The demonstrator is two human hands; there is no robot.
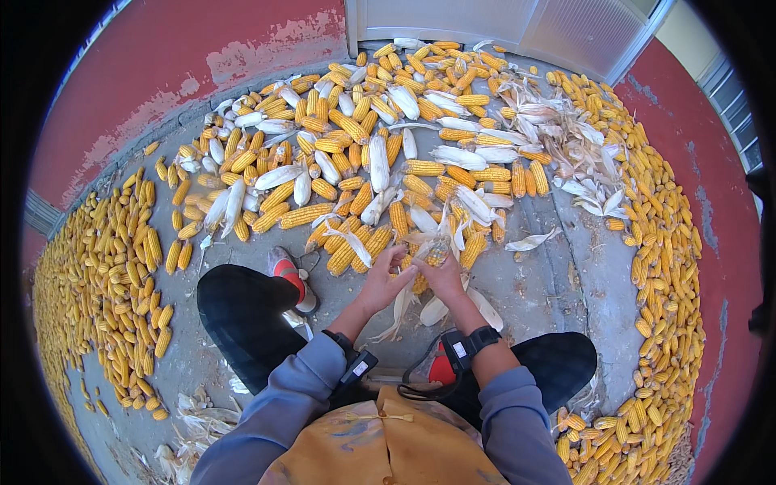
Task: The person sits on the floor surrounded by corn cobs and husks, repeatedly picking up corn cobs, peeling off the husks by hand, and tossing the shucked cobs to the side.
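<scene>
My right hand grips a corn cob with pale husk leaves pulled back around it. Close on its left is my left hand, its fingers apart and its thumb pointing at the cob; nothing shows in it. In front of both hands spreads a loose heap of corn cobs, some bare and yellow, others wrapped in whitish husks. Peeled husk leaves hang or lie just below my hands, beside a pale husk on the concrete floor.
Bare cobs form a bank along the right wall and a wide spread at the left. Dry husks are piled at the upper right, more at the lower left. My shoes stand near the heap. A metal-framed door is at the back.
</scene>
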